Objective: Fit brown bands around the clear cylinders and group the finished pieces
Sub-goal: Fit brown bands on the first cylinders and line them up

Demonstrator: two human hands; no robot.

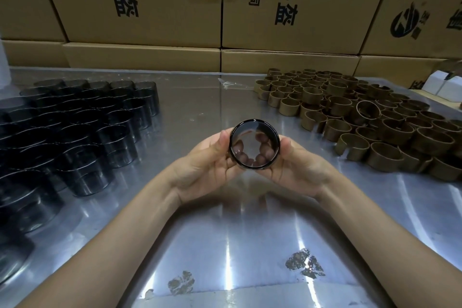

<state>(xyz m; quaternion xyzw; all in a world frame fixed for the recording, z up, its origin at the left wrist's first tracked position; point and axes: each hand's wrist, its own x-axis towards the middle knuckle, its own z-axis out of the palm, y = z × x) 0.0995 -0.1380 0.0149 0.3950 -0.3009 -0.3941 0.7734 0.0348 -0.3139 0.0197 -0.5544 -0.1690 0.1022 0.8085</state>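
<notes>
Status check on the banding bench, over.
Left hand and right hand grip one clear cylinder above table. Brown bands piled right, cylinders left. Nothing obstructing.

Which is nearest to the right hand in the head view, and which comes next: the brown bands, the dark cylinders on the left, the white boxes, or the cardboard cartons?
From the right hand:
1. Brown bands, just to its right.
2. Dark cylinders, across on the left.
3. White boxes, far right corner.
4. Cardboard cartons, along the back.

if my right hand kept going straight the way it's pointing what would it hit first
Probably the left hand: the right hand angles up-left around the clear cylinder held between them.
</notes>
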